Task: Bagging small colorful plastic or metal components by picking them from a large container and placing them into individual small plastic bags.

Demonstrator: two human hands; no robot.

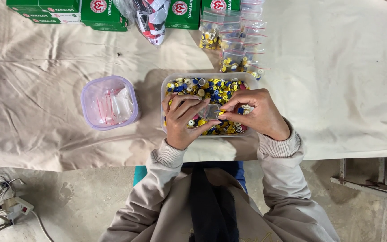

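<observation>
A clear rectangular tub [163, 89] full of small yellow, blue and white buttons [211, 88] stands in front of me on a cloth-covered table. Both hands hover over it. My left hand [182, 118] pinches a small clear zip bag [211, 111] by its left side. My right hand [257, 112] holds the bag's right edge, with a yellow button at its fingertips by the opening. The bag is partly hidden by my fingers.
A lilac-rimmed tub [86, 105] of empty zip bags sits to the left. Filled button bags [236, 42] lie behind the main tub. Green boxes [104, 15] and a plastic-wrapped bundle [151, 18] line the far edge. A power strip [19, 206] lies on the floor, lower left.
</observation>
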